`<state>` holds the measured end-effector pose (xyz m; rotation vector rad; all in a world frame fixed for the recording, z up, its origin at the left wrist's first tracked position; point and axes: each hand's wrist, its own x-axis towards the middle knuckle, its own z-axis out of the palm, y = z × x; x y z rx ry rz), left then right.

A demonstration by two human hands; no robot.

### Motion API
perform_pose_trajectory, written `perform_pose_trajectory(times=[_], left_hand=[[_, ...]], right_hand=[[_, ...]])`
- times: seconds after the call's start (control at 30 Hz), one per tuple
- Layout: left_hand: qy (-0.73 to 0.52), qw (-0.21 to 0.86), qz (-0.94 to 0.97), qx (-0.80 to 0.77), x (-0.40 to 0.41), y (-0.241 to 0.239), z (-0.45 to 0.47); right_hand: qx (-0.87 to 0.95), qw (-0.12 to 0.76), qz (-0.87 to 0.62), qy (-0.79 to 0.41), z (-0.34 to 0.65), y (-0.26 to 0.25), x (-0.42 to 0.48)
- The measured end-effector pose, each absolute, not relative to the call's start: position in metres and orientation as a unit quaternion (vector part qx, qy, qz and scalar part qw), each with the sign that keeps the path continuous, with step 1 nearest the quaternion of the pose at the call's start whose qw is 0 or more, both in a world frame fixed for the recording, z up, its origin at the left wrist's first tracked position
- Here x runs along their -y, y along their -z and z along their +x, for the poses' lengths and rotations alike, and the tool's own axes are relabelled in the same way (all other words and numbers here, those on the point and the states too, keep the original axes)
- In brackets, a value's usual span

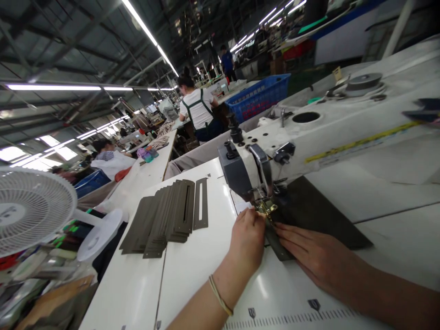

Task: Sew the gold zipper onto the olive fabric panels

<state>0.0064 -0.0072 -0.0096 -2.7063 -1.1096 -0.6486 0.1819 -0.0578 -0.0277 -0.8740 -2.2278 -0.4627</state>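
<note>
My left hand (248, 238) is closed, fingertips bunched beside the presser foot (268, 209) of a white sewing machine (330, 142). What those fingertips pinch, if anything, is hidden. My right hand (321, 256) lies flat with fingers stretched together, pressing on a dark olive fabric piece (319, 211). This sheet spreads under the machine arm to the right, and a narrow strip (277, 245) shows between my hands. To the left lie fanned stacks of olive pieces (165, 215). Beside them is a single piece with a long slot (206, 204).
A white fan (30, 211) stands at the left above piled materials (44, 279). A ruler scale (292, 318) runs along the table's near edge. Yellow measuring tape (360, 143) is stuck on the machine. Behind are a blue basket (261, 96) and a person in a white shirt (199, 107).
</note>
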Motion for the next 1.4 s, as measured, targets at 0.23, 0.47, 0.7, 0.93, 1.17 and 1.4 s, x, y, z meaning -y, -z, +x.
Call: perform_pose_trajectory(times=[0.23, 0.47, 0.7, 0.93, 1.17, 1.4], left_hand=[[0.226, 0.023, -0.893, 0.388, 0.003, 0.01, 0.003], [0.227, -0.001, -0.896, 0.382, 0.003, 0.011, 0.002], [0.174, -0.028, -0.9, 0.399, 0.017, 0.0, -0.002], [0.155, -0.023, -0.903, 0.401, 0.019, 0.002, -0.004], [0.155, 0.007, -0.907, 0.392, 0.017, 0.002, -0.003], [0.197, -0.011, -0.906, 0.374, 0.02, 0.001, -0.007]], right_hand=[[0.868, 0.326, -0.341, 0.155, 0.184, 0.029, 0.053], [0.847, 0.333, -0.413, -0.038, 0.197, 0.013, 0.046], [0.75, 0.307, -0.586, 0.001, 0.178, 0.023, -0.008], [0.728, 0.28, -0.626, 0.001, 0.173, 0.022, -0.008], [0.711, 0.253, -0.656, 0.011, 0.168, 0.022, -0.024], [0.862, 0.301, -0.405, 0.06, 0.191, 0.025, 0.04]])
